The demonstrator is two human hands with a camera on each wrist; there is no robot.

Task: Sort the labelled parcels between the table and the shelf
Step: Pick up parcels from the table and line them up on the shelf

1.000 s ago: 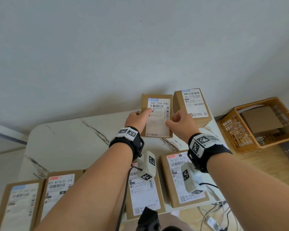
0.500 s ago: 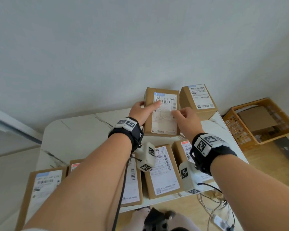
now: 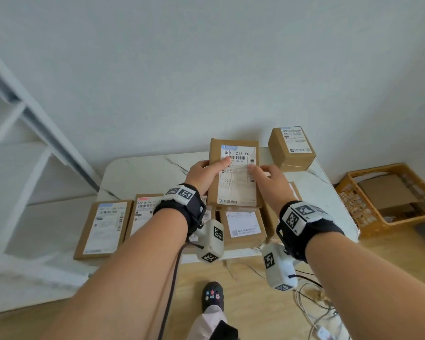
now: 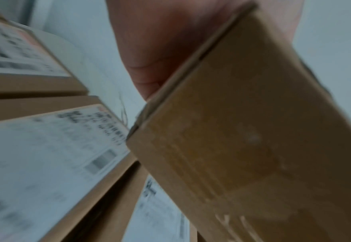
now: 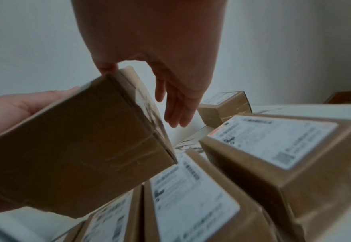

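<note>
A flat brown parcel [image 3: 236, 182] with a white label reading 501-Z18 E08 is held tilted up above the white marble table [image 3: 145, 175]. My left hand [image 3: 204, 174] grips its left edge, thumb on the label and fingers underneath. My right hand [image 3: 268, 180] only touches the label's right side with the thumb. In the right wrist view its fingers [image 5: 176, 111] hang straight and free of the parcel [image 5: 77, 147]. The left wrist view shows the parcel's underside [image 4: 243, 147] against my palm. A white shelf frame [image 3: 22, 119] stands to the left.
Several labelled parcels lie in a row along the table's near edge [image 3: 103, 229] [image 3: 242, 228], and a small box [image 3: 291, 148] sits at the far right corner. An orange basket [image 3: 388, 200] holding cardboard stands on the floor to the right. Cables [image 3: 312, 303] lie below.
The parcel has come up off the table's far side and toward me. The view has pulled back, so the shelf frame and floor now show.
</note>
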